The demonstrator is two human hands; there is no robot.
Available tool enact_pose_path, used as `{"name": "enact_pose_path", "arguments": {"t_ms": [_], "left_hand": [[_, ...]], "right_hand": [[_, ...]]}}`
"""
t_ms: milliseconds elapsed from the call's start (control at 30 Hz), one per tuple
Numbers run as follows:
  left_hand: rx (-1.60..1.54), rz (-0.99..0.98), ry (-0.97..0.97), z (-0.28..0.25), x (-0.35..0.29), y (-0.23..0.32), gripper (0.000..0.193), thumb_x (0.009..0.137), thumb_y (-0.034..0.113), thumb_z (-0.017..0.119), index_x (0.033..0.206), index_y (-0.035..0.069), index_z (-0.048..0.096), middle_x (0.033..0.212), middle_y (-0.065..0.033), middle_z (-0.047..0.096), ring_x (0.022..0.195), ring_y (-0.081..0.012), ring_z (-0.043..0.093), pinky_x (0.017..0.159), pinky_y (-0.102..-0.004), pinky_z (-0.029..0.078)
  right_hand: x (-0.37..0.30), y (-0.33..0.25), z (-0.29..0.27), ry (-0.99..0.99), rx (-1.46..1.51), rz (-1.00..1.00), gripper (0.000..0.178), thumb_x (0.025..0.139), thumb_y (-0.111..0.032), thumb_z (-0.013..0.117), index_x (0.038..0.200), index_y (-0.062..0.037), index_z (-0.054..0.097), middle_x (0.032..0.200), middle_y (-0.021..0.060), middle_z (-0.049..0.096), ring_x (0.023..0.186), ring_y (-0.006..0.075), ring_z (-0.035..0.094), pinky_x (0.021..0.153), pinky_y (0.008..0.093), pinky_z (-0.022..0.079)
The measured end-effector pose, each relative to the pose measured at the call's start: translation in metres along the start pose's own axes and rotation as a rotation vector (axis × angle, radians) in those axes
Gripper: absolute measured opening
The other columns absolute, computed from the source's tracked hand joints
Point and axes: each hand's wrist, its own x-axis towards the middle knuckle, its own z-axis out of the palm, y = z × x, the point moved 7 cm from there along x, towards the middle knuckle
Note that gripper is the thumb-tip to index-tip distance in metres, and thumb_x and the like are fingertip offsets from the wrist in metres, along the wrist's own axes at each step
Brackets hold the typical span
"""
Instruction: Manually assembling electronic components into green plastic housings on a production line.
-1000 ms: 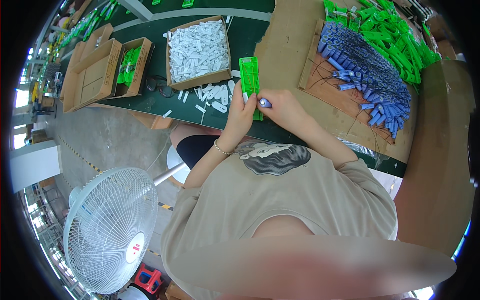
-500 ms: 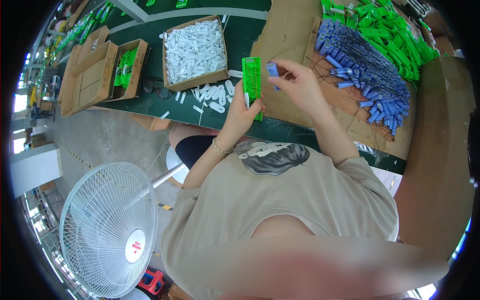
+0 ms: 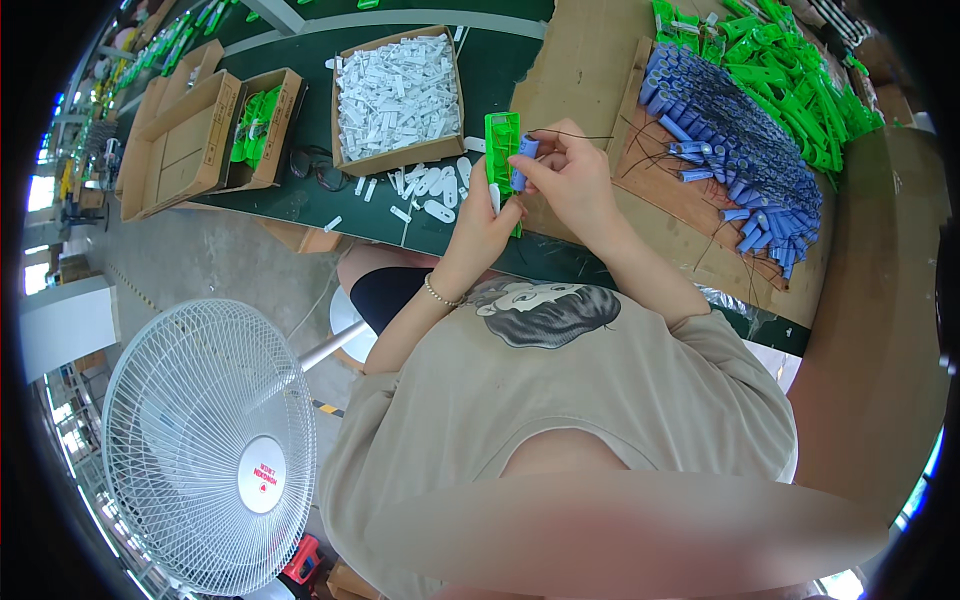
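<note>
My left hand (image 3: 488, 222) is closed around the lower part of a long green plastic housing (image 3: 503, 145), held upright above the table's front edge. A small white piece (image 3: 494, 198) shows by my left thumb, against the housing. Between the fingers of my right hand (image 3: 568, 172) is a blue cylindrical battery cell (image 3: 524, 160) with thin dark wires trailing off to the right. The cell is at the housing's right side; whether any of it sits inside the housing I cannot tell. My right fingers partly cover it.
At the right, a pile of blue wired cells (image 3: 735, 150) lies on cardboard (image 3: 570, 75), with green housings (image 3: 790, 85) heaped behind. A carton of white parts (image 3: 395, 100) stands left of my hands, with loose white pieces (image 3: 435, 183) before it. Further left are open boxes (image 3: 185, 145) and a fan (image 3: 210, 445).
My right hand has moved left with the battery cell, bringing it from a gap away up against the green housing. My left hand holds the housing nearly where it was.
</note>
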Motion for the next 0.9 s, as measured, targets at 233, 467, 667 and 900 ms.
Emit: {"name": "enact_pose_path", "arguments": {"t_ms": [233, 467, 667, 900], "left_hand": [[-0.225, 0.049, 0.001, -0.008, 0.001, -0.004, 0.047, 0.09, 0.003, 0.036, 0.136, 0.004, 0.023, 0.101, -0.0108, 0.051, 0.08, -0.0156, 0.057, 0.069, -0.0299, 0.05], [-0.077, 0.229, 0.068, -0.01, 0.002, 0.005, 0.048, 0.095, 0.012, 0.033, 0.14, 0.0, 0.019, 0.121, -0.0139, 0.045, 0.105, -0.0194, 0.052, 0.091, -0.0327, 0.043], [-0.011, 0.24, 0.162, -0.013, -0.001, 0.012, 0.046, 0.096, 0.012, 0.036, 0.138, -0.002, 0.024, 0.126, -0.0132, 0.043, 0.114, -0.0183, 0.045, 0.097, -0.0294, 0.036], [0.017, 0.138, 0.157, -0.012, 0.002, 0.005, 0.046, 0.092, 0.002, 0.041, 0.136, 0.0, 0.027, 0.119, -0.0121, 0.048, 0.105, -0.0176, 0.05, 0.092, -0.03, 0.04]], "right_hand": [[0.007, 0.015, -0.016, 0.007, 0.219, 0.039, 0.027, 0.082, -0.009, 0.066, 0.103, 0.0027, 0.052, 0.082, 0.0086, 0.063, 0.072, 0.0085, 0.06, 0.062, 0.022, 0.048], [-0.012, 0.014, 0.017, -0.266, -0.256, 0.056, 0.019, 0.082, -0.017, 0.064, 0.089, 0.0003, 0.061, 0.072, 0.012, 0.063, 0.064, 0.0161, 0.06, 0.063, 0.0305, 0.048], [-0.02, 0.016, 0.021, -0.227, -0.195, 0.057, 0.019, 0.08, -0.018, 0.066, 0.084, 0.0012, 0.063, 0.063, 0.0125, 0.059, 0.054, 0.0182, 0.055, 0.053, 0.0309, 0.045], [-0.014, 0.028, 0.019, -0.345, -0.218, 0.194, 0.019, 0.082, -0.015, 0.062, 0.09, 0.0017, 0.063, 0.063, 0.0084, 0.058, 0.053, 0.0129, 0.053, 0.052, 0.0289, 0.044]]}}
